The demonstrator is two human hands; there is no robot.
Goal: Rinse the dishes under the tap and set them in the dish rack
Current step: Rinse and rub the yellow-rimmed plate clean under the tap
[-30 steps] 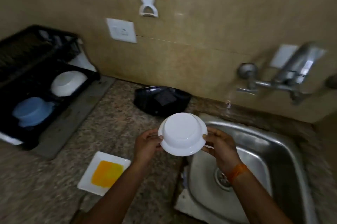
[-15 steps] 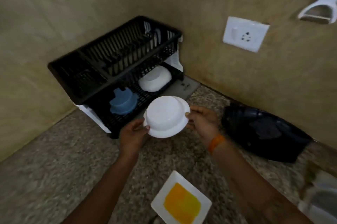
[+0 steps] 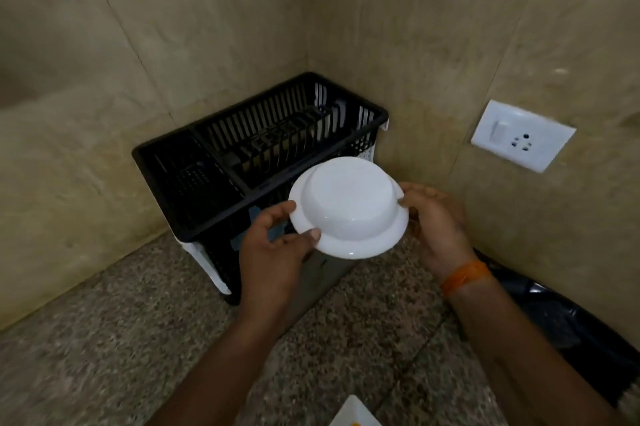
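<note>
Nearest, the left hand and right hand pinch opposite edges of the white bowl's rim, fingers curled on it, bowl upside down just in front of the black dish rack. The racking step looks under way (rinsing apparently done); next it needs lowering onto a free tier. The bowl hides the lower shelf, where only a blue scrap shows.

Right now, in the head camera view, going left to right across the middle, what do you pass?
Black dish rack → left hand → upturned white bowl, held at its rim by both hands → right hand → white wall socket.
</note>
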